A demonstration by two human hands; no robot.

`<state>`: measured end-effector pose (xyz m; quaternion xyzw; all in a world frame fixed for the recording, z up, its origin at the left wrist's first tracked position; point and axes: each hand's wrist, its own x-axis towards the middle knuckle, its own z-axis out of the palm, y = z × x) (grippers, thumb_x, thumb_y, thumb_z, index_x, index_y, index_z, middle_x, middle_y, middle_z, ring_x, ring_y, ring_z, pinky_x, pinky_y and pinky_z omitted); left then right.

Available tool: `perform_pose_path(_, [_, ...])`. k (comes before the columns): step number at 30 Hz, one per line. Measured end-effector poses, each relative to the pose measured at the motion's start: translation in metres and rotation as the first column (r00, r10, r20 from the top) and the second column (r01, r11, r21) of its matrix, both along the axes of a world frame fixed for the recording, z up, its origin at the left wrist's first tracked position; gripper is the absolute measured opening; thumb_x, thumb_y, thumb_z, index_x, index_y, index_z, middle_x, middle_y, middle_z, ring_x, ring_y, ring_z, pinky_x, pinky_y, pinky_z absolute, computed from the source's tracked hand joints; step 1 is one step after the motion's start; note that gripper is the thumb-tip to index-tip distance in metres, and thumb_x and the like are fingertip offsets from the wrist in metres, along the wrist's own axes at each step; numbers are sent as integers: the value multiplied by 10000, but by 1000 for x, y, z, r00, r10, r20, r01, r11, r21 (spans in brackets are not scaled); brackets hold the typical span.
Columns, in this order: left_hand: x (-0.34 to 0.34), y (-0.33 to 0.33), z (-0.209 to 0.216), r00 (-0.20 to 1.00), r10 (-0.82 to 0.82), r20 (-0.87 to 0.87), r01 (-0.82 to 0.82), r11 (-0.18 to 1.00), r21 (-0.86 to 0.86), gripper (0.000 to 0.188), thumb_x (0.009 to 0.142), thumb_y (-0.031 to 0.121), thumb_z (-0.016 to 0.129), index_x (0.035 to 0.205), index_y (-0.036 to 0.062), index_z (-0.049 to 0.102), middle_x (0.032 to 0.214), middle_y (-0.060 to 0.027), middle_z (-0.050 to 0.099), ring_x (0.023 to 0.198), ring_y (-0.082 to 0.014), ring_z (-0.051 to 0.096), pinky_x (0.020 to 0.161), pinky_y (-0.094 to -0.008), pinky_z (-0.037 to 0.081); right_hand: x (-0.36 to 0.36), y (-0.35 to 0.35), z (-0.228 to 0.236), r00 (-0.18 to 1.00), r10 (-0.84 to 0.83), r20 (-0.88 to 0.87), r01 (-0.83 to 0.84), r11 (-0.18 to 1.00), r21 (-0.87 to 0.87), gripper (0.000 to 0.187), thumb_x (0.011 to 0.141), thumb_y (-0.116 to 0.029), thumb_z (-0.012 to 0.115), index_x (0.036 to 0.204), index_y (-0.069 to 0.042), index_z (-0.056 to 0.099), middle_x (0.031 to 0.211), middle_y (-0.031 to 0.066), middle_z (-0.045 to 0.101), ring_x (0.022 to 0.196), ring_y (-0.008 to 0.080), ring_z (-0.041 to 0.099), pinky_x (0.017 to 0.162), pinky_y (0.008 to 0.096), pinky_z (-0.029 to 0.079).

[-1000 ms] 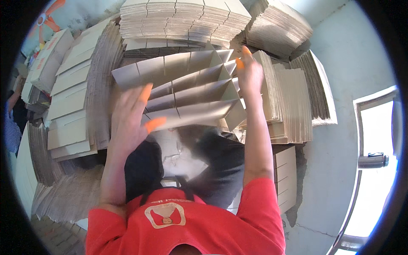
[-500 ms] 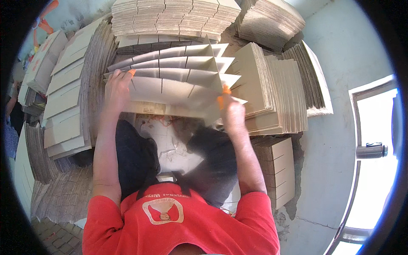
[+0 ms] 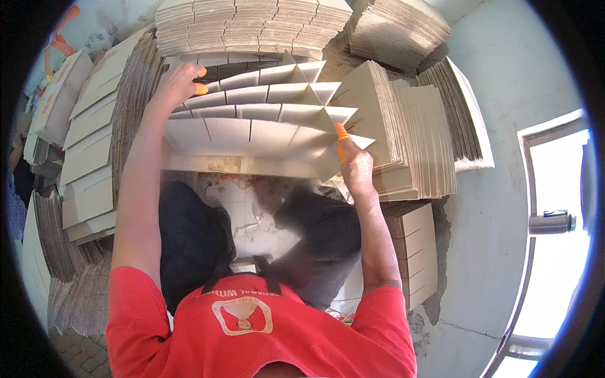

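Several long slotted cardboard strips (image 3: 246,133) stand on edge in a row in front of me. At their right ends a cardboard cross strip (image 3: 319,108) runs through them, forming a partly interlocked divider. My right hand (image 3: 357,167), with orange finger covers, is closed on the divider's near right corner, where the cross strip meets the long ones. My left hand (image 3: 176,85), also with orange finger covers, reaches to the left end of the farthest long strip (image 3: 252,79), thumb and finger closed about it. The exact contact there is partly hidden.
Stacks of slotted cardboard stand around: a left stack (image 3: 94,142), a far stack (image 3: 252,26), a far right stack (image 3: 400,31) and a right stack (image 3: 391,120). A pale wall (image 3: 485,252) and bright window are at right. My knees flank the floor (image 3: 242,214).
My left hand has moved away from me, from the nearer strips' left ends to the farthest strip. My right hand has shifted slightly right and nearer, and the divider's right end has shifted too.
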<state>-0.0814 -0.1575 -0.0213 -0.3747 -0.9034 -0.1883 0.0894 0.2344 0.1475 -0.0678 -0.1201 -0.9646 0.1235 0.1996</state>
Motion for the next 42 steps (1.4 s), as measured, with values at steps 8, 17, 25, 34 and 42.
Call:
perform_pose_path(8, [-35, 8, -36, 986, 145, -83, -160, 962, -220, 189, 790, 50, 687, 973, 20, 649, 1048, -206, 665, 981, -407, 635, 811, -486, 513, 1, 52, 34, 881, -434, -187, 473, 806, 356, 596, 816, -207, 756, 1348, -87, 515, 1044, 134, 625, 997, 310, 590, 822, 452, 501])
perform_pose_path(17, [-3, -2, -12, 992, 39, -123, -10, 973, 229, 312, 833, 121, 722, 1136, 54, 686, 1035, -206, 687, 949, -397, 655, 812, -468, 511, -6, 116, 16, 874, -481, 69, 446, 850, 280, 406, 806, -213, 764, 1139, -79, 573, 1034, 157, 647, 947, 344, 658, 770, 454, 529])
perform_pose_path(25, [102, 11, -12, 970, -242, 36, 212, 904, 371, 338, 823, 123, 735, 1143, 31, 679, 1080, -172, 699, 1016, -337, 657, 861, -397, 535, -2, 109, 25, 861, -501, -82, 508, 852, 127, 190, 851, -251, 710, 975, -115, 664, 918, 130, 689, 869, 332, 675, 740, 445, 526])
perform_pose_path(34, [123, 30, -39, 951, -274, -145, 305, 912, 276, 171, 812, 95, 663, 967, 25, 675, 903, -141, 694, 884, -312, 633, 774, -430, 515, 3, 95, 86, 765, -565, -310, 611, 788, 71, 232, 845, -138, 730, 1072, -105, 693, 850, 159, 720, 737, 308, 713, 654, 406, 556])
perform_pose_path(42, [132, 30, -37, 959, -283, 30, 262, 918, 298, 136, 788, 119, 713, 902, 44, 705, 804, -148, 666, 796, -332, 652, 693, -434, 522, 23, 72, 176, 769, -319, -553, 121, 924, -364, 228, 881, -48, 705, 1108, -22, 698, 924, 46, 733, 801, 63, 639, 739, 229, 531])
